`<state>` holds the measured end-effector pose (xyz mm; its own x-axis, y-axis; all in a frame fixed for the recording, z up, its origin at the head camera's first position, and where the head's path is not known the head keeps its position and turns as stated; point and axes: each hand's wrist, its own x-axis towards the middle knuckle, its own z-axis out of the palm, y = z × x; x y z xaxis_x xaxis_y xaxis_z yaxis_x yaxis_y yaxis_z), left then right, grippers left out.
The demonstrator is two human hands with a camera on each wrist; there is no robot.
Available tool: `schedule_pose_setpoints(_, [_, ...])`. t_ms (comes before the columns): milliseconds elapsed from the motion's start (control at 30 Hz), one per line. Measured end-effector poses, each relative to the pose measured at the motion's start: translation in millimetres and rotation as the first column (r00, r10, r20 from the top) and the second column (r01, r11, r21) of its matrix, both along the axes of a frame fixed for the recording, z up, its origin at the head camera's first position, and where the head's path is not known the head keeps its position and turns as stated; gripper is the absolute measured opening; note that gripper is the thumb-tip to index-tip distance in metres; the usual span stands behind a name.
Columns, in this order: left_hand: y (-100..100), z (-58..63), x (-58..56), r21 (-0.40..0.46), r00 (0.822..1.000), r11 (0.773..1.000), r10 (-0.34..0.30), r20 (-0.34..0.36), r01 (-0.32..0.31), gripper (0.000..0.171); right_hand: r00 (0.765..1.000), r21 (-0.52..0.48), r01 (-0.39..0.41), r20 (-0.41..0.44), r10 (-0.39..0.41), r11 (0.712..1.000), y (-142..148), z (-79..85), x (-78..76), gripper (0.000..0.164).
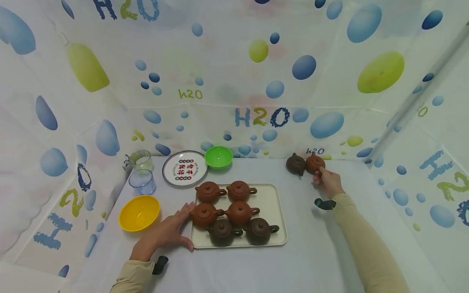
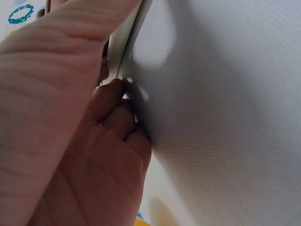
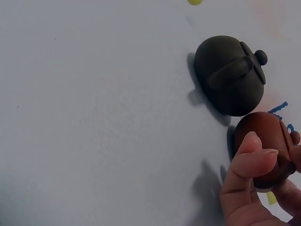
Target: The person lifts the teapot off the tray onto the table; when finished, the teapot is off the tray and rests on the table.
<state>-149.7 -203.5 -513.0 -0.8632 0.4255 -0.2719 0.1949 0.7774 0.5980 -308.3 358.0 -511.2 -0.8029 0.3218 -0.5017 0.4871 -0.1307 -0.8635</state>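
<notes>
At the back right, my right hand (image 1: 328, 181) pinches the handle side of a reddish-brown teapot (image 1: 314, 163). The right wrist view shows its thumb and fingers around that teapot (image 3: 263, 129). A dark brown teapot (image 1: 295, 163) stands close beside it, spout toward the front. My left hand (image 1: 170, 230) rests along the left edge of a cream tray (image 1: 269, 199), its thumb by the front corner and its fingertips near a reddish-brown teapot (image 1: 203, 215). Several teapots stand on the tray, including two dark ones (image 1: 259, 232) along the front.
Left of the tray is a yellow bowl (image 1: 139, 213). Behind it stand a blue glass (image 1: 142, 183) and a clear glass (image 1: 141, 159). A plate with red lettering (image 1: 184, 169) and a green bowl (image 1: 218, 158) lie near the patterned back curtain (image 1: 220, 73).
</notes>
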Motion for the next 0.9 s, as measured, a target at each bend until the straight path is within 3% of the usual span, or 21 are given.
schedule_pose_setpoints(200, [0.4, 0.0, -0.1, -0.007, 1.0, 1.0, -0.003, -0.005, 0.003, 0.137, 1.0, 0.011, 0.013, -0.005, -0.013, 1.0, 1.7, 2.0, 5.4, 0.041])
schedule_pose_setpoints(533, [0.1, -1.8, -0.7, -0.009, 1.0, 1.0, -0.001, -0.005, 0.001, 0.137, 1.0, 0.123, 0.027, -0.014, -0.025, 0.992, 8.0, 5.2, 18.0, 0.065])
schedule_pose_setpoints(900, [0.9, -1.4, 0.3, -0.007, 1.0, 1.0, -0.001, -0.007, 0.001, 0.137, 0.995, 0.225, -0.027, -0.087, 0.047, 0.974, 3.1, 12.6, 35.6, 0.057])
